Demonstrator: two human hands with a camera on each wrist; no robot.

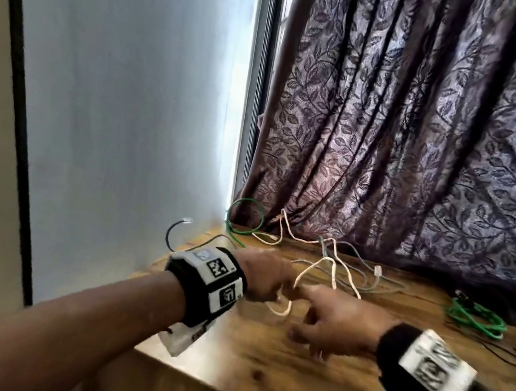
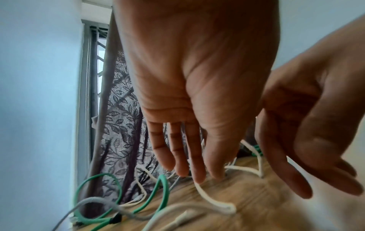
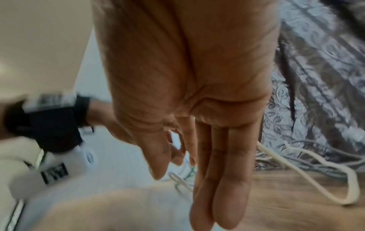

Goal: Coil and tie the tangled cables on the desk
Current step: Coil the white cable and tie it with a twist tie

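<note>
A cream cable lies in loose loops on the wooden desk, tangled with a grey cable. My left hand is over its near loop. In the left wrist view the left hand's fingers hang straight, their tips at the cream cable. My right hand is just to the right, its index finger pointing at the left hand. The right hand's fingers are straight and hold nothing, and the cream cable lies to their right.
A green cable loops at the back left by the wall. A coiled green cable and thin black wires lie at the right. A black cable sticks out past the desk's left edge. A patterned curtain hangs behind.
</note>
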